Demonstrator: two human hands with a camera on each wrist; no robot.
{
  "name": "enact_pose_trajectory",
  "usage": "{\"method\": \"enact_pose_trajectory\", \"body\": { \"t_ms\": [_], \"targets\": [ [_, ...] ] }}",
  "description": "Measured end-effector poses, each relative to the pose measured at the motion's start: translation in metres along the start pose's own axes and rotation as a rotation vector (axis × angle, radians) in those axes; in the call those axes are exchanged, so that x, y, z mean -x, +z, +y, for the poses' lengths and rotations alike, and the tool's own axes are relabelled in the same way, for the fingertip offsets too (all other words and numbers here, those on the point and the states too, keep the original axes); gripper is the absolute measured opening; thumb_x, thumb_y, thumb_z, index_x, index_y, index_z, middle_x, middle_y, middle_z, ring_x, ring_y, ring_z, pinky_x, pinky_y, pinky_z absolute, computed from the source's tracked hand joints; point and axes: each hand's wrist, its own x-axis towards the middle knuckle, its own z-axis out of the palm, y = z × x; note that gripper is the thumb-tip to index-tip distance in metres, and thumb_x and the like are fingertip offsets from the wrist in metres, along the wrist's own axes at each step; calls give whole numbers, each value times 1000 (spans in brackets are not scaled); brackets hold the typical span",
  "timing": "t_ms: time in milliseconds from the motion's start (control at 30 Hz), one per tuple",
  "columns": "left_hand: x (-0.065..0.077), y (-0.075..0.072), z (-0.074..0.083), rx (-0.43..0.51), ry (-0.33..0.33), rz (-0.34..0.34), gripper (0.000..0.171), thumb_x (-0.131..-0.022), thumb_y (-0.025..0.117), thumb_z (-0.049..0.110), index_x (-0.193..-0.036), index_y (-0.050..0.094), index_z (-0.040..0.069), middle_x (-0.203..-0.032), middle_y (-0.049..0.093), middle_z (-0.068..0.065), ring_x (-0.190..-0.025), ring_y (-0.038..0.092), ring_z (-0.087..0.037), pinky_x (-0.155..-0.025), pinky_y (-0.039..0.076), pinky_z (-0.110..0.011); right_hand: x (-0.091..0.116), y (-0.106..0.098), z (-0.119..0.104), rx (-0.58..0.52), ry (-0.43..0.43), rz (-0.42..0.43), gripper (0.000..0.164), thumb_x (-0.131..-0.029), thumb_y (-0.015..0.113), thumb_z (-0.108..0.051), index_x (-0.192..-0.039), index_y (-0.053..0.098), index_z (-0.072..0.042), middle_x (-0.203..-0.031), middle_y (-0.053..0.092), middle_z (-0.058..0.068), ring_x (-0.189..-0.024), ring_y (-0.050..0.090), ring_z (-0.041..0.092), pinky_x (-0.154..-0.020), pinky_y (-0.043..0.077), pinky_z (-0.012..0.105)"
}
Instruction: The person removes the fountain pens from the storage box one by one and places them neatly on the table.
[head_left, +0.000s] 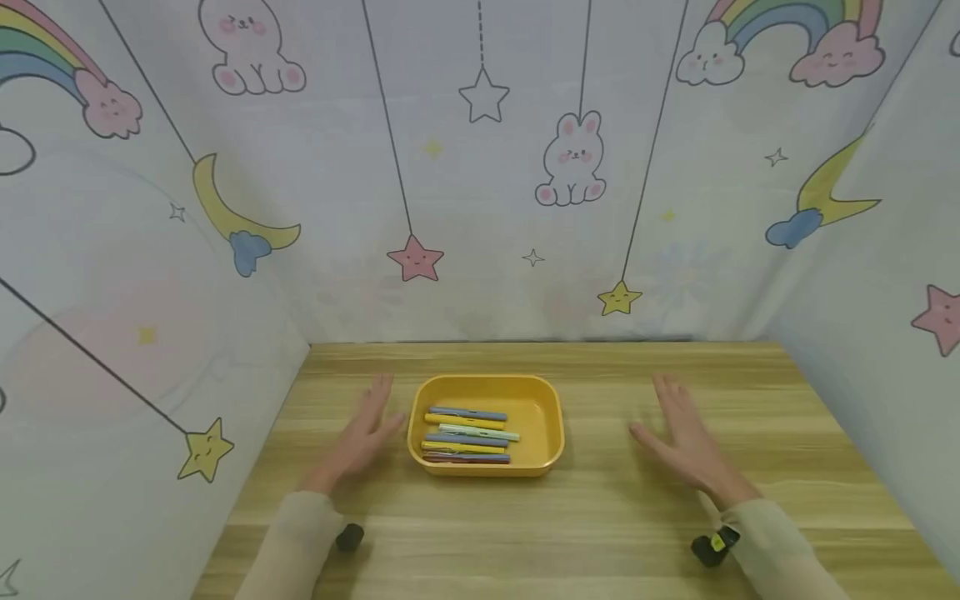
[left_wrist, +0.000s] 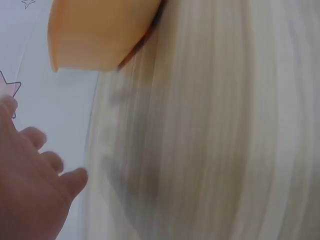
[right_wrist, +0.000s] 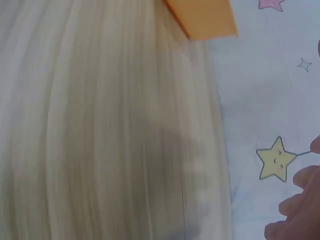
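A yellow plastic tray sits on the wooden table, holding several pens in blue, yellow, pale green and dark red, lying side by side toward its left. Just left of the tray is my left hand, fingers extended and holding nothing. Farther off on the right side, my right hand hovers with fingers spread and nothing in it. Part of the tray's outer wall shows at the top of the left wrist view. In the right wrist view a corner of the tray appears, with fingertips at the right edge.
The wood-grain table ends at the back against a pale curtain printed with stars, rabbits and moons. More of this cloth hangs along both sides. Small black devices are worn at the wrists.
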Motion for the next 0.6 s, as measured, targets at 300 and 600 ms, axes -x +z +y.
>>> {"method": "enact_pose_trajectory", "body": {
  "t_ms": [300, 600],
  "targets": [
    [-1, 22, 3, 242, -20, -38, 67, -113, 41, 36, -171, 12, 17, -176, 9, -13, -160, 12, -42, -126, 8, -61, -14, 12, -21, -267, -84, -88, 78, -110, 51, -32, -170, 7, -10, -174, 6, 24, -158, 7, 51, -120, 14, 75],
    [-3, 32, 0, 438, -33, -25, 74, -110, 54, 24, -171, 12, 19, -173, 20, -21, -154, 29, -43, -124, 24, -56, -33, 21, -50, -523, -86, -196, 66, -115, 34, -33, -171, 3, -15, -176, 5, 19, -158, 9, 51, -119, 15, 75]
  ]
}}
